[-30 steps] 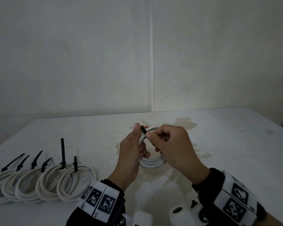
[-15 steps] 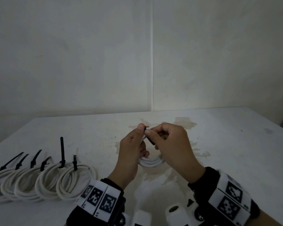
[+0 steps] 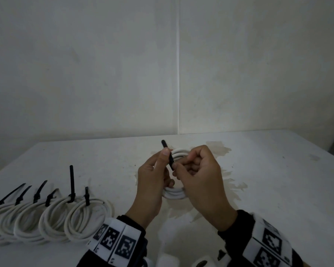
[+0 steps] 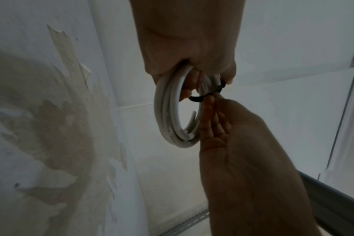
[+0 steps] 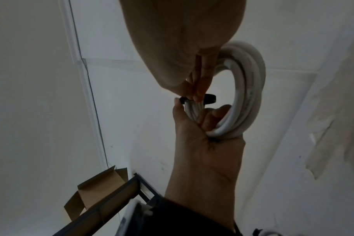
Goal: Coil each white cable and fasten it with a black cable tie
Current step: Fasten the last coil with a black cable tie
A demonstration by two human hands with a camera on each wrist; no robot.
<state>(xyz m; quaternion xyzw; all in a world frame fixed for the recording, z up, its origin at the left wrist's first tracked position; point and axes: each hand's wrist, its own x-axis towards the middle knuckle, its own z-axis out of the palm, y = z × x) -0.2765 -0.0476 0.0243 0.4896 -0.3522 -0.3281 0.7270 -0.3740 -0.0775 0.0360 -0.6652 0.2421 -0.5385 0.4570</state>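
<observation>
Above the middle of the table, my left hand [image 3: 165,160] grips a coiled white cable [image 3: 174,194], fingers through the loop and thumb on top. A black cable tie [image 3: 167,153] wraps the coil by that thumb, and its free tail sticks up and away. My right hand [image 3: 176,167] pinches the tie's lower part against the coil. In the left wrist view the coil [image 4: 168,111] hangs from my left hand with the tie [image 4: 204,95] across it. From the right wrist, my right fingertips pinch the tie [image 5: 209,100] on the coil [image 5: 249,95].
Several white coils [image 3: 46,214], each bound with a black tie, lie in a row at the table's left front. The white table [image 3: 278,170] has a stained patch under my hands. Beyond the table's edge there is a cardboard box [image 5: 99,191].
The tie's tail, mostly hidden between my fingers half a second ago, now sticks out past my left thumb. Both hands stay together on the coil.
</observation>
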